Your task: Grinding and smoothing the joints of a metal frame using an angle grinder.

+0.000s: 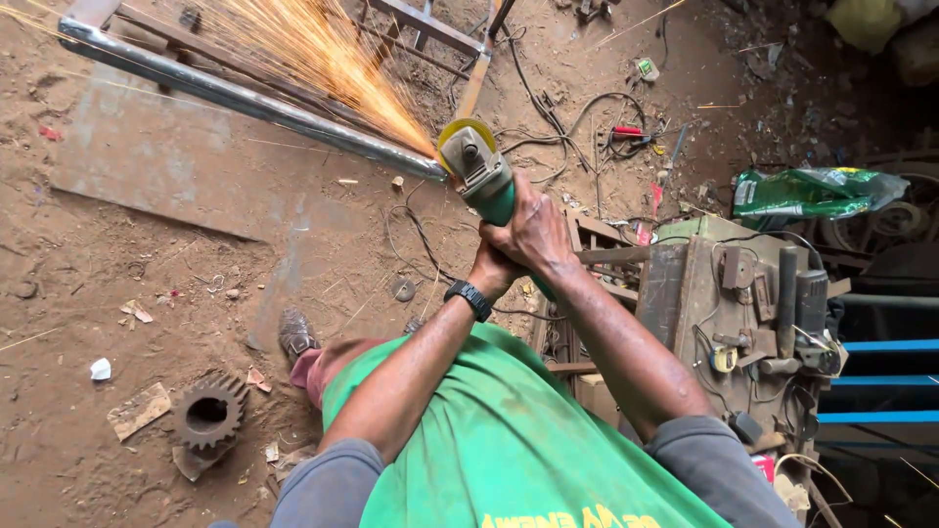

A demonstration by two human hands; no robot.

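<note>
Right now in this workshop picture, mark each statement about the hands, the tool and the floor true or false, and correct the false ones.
1. Both hands grip the angle grinder. True: the right hand is wrapped over the green body, with the left hand against it from below.
2. Sparks fly from where the disc meets the metal pipe. True.
3. The pipe is made of wood. False: it is a shiny metal pipe.
4. A watch is on the right wrist. False: the black watch is on the left wrist.
5. A rusty gear lies on the dirt floor. True.
6. The gear hangs on the wall. False: it lies on the ground.
</note>
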